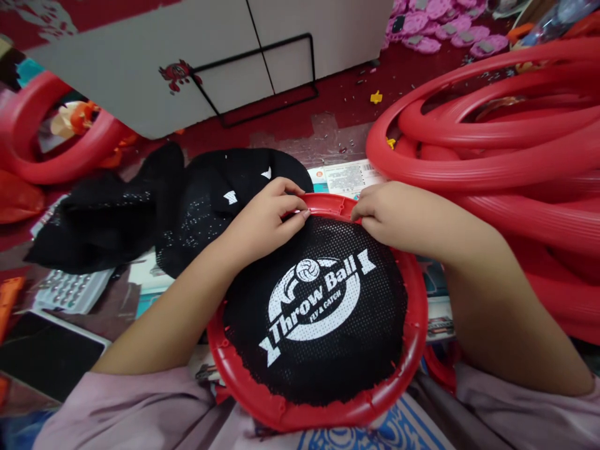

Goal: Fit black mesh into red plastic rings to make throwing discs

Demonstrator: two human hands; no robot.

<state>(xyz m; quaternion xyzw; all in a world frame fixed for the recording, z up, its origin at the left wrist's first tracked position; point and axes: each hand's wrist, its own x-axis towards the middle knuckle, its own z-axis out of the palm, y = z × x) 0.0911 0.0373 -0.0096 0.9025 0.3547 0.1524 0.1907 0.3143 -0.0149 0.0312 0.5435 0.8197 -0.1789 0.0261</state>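
Note:
A red plastic ring [412, 325] lies in front of me, tilted toward my lap, with a black mesh net [356, 337] stretched over it. The net bears a white "Throw Ball Fly & Catch" logo [315, 301]. My left hand [267, 219] pinches the net's far edge against the ring's rim, fingers closed. My right hand [389, 212] presses the same far edge just to the right, fingers curled onto the rim. Both forearms reach across the ring.
A heap of loose black mesh nets [140, 206] lies at the left. A tall stack of red rings [506, 156] fills the right; another red ring [42, 137] sits far left. A grey cabinet [187, 62] stands behind. Pink parts [445, 25] litter the red floor.

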